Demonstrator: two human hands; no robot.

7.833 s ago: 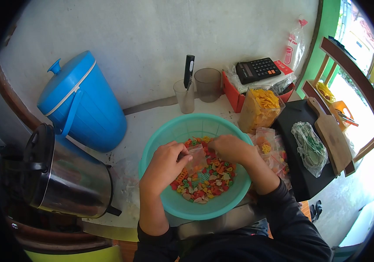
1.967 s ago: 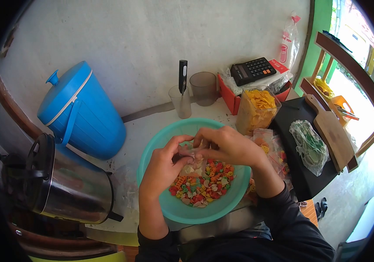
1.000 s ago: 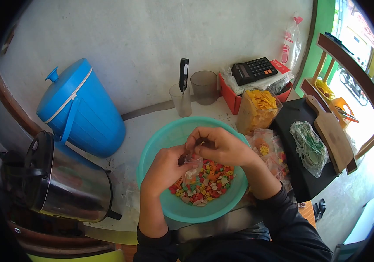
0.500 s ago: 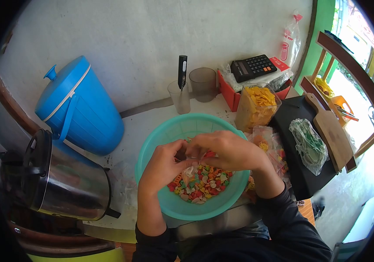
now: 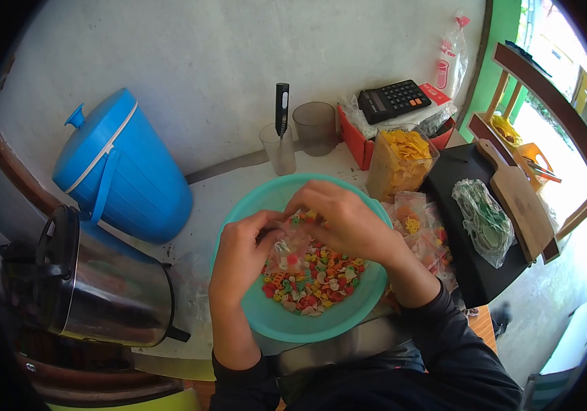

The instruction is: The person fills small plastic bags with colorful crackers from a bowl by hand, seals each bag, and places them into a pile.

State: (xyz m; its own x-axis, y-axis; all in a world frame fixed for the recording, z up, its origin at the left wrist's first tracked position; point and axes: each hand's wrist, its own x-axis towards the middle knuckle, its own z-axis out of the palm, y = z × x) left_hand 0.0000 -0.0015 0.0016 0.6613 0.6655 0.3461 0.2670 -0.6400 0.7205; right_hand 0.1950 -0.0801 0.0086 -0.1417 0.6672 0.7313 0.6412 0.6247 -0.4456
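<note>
Working small clear bag (image 5: 289,256) over teal bowl (image 5: 307,326), lower ctr. Clamping bag w/ fingers of L hand (image 5: 236,252); can't tell re fingertips of R hand (image 5: 351,218). Prob. calls for steady hold.

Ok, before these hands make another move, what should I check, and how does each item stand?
1. Left hand gripping the small clear bag: ok.
2. Right hand gripping it too: cannot tell, fingertips obscured.
3. Bag held over the green basin: ok.
4. Bag's top closed: cannot tell, fingers cover it.
5. Space right of the basin uncluttered: not ok, packets crowd it.
</note>
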